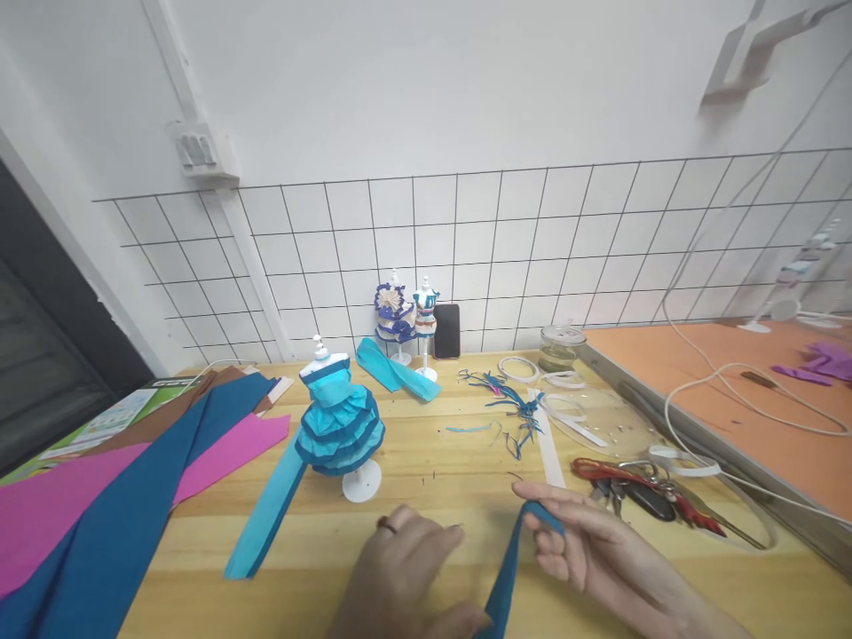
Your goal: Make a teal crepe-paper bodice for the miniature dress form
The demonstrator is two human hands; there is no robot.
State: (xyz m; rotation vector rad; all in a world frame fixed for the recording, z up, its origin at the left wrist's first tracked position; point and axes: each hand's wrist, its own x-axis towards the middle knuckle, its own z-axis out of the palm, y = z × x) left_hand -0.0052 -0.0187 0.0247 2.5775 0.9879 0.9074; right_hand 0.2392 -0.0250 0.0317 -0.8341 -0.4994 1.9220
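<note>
A dark blue crepe paper strip (507, 568) hangs from my right hand (592, 546), pinched between its fingers and draped over them. My left hand (406, 572), slightly blurred, is left of the strip with fingers loosely bent and thumb apart from them. Its thumb tip overlaps the strip's lower part; contact is unclear. Beyond my left hand stands a small white dress form (361, 480) wearing a tiered turquoise dress (339, 422) with dark blue edges. A turquoise strip (266, 519) lies to its left.
Pink (232, 457) and dark blue paper sheets (143, 497) cover the left side. Two small dressed forms (426, 324) and a phone (446, 331) are by the wall grid. Blue scraps (523, 404), white tape (549, 448), keys (616, 497) and red-handled scissors (698, 515) lie right.
</note>
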